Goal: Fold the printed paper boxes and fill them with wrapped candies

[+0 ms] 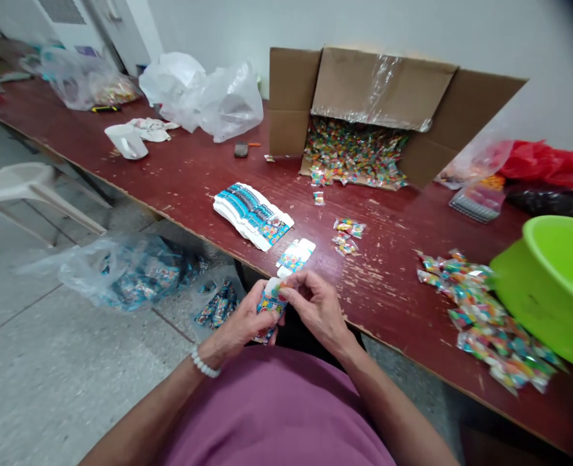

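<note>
Small printed carton [270,309] held up just past the edge of the worn red table [393,291], left hand [240,321] and right hand [314,308] pinching it together, folded cartons [253,215] lying nearby.

The left forearm [157,401] and the right forearm [395,404] rise from the bottom of the frame and converge at lower centre. The left hand [240,318] sits slightly lower, its fingers curled and gripping. The right hand [316,309] lies just beside it, knuckles up, wrist angled inward, with its fingertips [289,292] pinching toward the left hand.
</note>
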A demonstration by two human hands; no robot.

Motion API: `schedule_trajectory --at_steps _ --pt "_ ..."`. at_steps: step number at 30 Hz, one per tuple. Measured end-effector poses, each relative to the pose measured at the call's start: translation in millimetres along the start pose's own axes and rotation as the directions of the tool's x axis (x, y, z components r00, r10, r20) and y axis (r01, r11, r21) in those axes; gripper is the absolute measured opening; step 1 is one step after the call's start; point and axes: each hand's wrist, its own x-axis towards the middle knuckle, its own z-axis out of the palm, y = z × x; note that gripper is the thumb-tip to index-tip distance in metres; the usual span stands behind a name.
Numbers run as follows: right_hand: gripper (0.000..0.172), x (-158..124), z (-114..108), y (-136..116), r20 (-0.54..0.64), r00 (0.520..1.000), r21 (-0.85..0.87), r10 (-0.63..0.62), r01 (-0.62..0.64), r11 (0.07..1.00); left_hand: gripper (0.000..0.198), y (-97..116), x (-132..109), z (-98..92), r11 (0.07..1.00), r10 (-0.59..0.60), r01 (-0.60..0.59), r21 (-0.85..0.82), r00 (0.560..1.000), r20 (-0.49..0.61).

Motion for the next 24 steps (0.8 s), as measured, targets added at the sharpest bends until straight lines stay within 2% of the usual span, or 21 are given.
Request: schedule_trajectory --at_steps 3,6,9,10,12,14,18,21,24 --pt "0.022 -4 -5 -2 0.056 0.994 -0.116 -0.096 0.102 0.988 0.035 1 2 1.3 0.995 0.01 -0.01 -0.1 1.0 -0.006" --pt "0.029 -5 -8 -3 0.01 0.995 -0.09 -0.102 0.102 0.991 0.04 -3 6 -0.3 0.976 -0.015 0.018 -0.215 1.0 0.014" --pt "0.029 -3 -9 -3 -0.047 0.999 0.05 0.027 -0.025 0.998 0.057 -8 9 -2.4 0.965 -0.033 0.033 -0.261 0.999 0.005" --pt "0.03 -3 -9 -3 -0.017 0.996 0.127 0.09 -0.087 0.988 0.062 -9 10 -2.7 0.962 -0.039 0.038 -0.269 0.999 0.001" --pt "0.036 -3 -9 -3 0.116 0.974 0.292 0.192 -0.218 0.931 0.068 -9 10 -2.2 0.959 -0.051 0.044 -0.281 0.998 -0.019" --pt "0.042 -5 -6 -3 0.234 0.946 0.411 0.224 -0.305 0.859 0.066 -7 9 -0.3 0.96 -0.044 0.029 -0.279 0.998 -0.05" --pt "0.046 -7 3 0 0.272 0.931 0.479 0.242 -0.349 0.805 0.054 -4 7 3.7 0.97 0.02 -0.034 -0.242 0.998 -0.06" --pt "0.024 -7 8 1 0.24 0.95 0.468 0.199 -0.293 0.834 0.052 -3 7 3.4 0.965 0.038 -0.054 -0.255 0.997 -0.066" --pt "0.016 -8 7 1 0.029 0.999 0.295 0.029 -0.036 0.955 0.051 -6 7 2.0 0.93 -0.011 -0.001 -0.369 0.999 -0.031"
